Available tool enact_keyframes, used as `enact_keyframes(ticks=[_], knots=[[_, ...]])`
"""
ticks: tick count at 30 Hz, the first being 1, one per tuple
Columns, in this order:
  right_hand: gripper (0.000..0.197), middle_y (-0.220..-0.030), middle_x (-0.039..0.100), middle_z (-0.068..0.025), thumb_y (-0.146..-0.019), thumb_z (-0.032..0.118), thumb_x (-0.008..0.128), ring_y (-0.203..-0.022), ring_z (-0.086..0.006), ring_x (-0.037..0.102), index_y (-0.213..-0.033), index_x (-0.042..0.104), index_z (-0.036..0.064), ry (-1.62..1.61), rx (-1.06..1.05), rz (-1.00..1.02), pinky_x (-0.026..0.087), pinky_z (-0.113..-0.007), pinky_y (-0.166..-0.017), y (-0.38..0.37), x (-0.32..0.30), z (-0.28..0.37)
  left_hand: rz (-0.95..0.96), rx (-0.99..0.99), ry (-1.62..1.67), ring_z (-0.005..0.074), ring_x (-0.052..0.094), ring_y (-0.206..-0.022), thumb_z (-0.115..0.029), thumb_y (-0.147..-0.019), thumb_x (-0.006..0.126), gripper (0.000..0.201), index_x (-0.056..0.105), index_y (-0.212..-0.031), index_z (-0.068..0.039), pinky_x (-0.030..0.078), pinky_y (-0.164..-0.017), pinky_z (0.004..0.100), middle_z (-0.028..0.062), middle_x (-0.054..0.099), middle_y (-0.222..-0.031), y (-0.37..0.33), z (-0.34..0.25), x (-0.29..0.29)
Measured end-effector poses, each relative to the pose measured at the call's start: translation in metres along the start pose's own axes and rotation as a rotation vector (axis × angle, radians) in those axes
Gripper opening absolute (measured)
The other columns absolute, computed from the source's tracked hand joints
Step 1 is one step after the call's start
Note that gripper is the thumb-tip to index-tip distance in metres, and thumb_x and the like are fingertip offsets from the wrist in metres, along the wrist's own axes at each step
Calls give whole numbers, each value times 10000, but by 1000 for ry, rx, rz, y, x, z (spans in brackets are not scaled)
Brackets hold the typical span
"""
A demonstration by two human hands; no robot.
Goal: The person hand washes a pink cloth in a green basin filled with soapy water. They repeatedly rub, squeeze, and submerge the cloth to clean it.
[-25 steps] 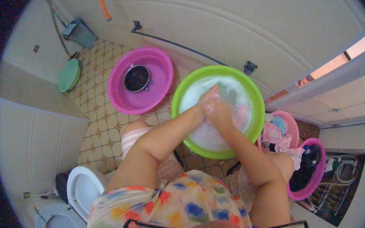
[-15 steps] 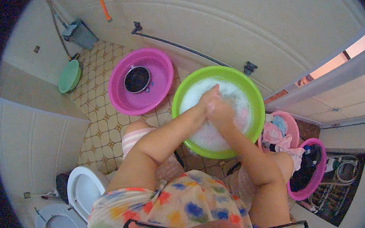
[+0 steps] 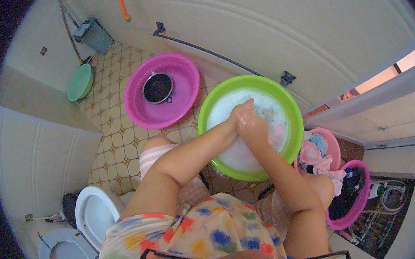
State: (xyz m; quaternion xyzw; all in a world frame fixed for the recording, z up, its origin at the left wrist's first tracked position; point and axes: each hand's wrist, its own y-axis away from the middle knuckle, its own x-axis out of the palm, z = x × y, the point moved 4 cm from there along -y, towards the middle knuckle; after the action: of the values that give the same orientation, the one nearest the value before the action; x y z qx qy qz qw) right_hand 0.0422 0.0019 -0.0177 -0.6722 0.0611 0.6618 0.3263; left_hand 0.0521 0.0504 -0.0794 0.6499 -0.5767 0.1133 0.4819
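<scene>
A large lime-green basin [image 3: 292, 151] full of white suds [image 3: 227, 104] stands in front of me. Over its middle my left hand [image 3: 239, 113] and my right hand [image 3: 254, 128] are pressed together, fingers closed, with foam on them. Whatever is between them, if anything, is hidden. A patch of pink cloth [image 3: 280, 132] shows faintly through the suds beside my right hand.
Left of the green basin stands a magenta basin [image 3: 184, 105] with a dark round pan-like thing [image 3: 157, 88] in it. At right are a pink basin [image 3: 333, 149] of clothes and a magenta tub [image 3: 357, 211] of dark clothes. A toilet [image 3: 96, 213] is lower left.
My hands stay together over the suds, shifted only slightly against each other. The whole view has tilted a little.
</scene>
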Motion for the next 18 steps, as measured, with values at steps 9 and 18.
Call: enact_keyframes(ticks=[9,18], knots=[[253,-918,574,-181,-824,261,526,-828,-381,534,-901,591,29,-635,732,-55,428,-434,-781,13,-28,-91,-20,109,46,229,578,-883,-308,-936,320,369,477,-1120,-29,451,-829,398,127,589,-971,14,-12,44],[454,-1075,541,-274,-809,290,555,-1002,-383,527,-1123,504,-34,-493,621,265,406,-412,-859,36,30,-80,-396,531,-417,218,582,-757,-162,-889,416,261,477,-1120,-58,508,-620,338,103,585,-890,-17,-24,-37]])
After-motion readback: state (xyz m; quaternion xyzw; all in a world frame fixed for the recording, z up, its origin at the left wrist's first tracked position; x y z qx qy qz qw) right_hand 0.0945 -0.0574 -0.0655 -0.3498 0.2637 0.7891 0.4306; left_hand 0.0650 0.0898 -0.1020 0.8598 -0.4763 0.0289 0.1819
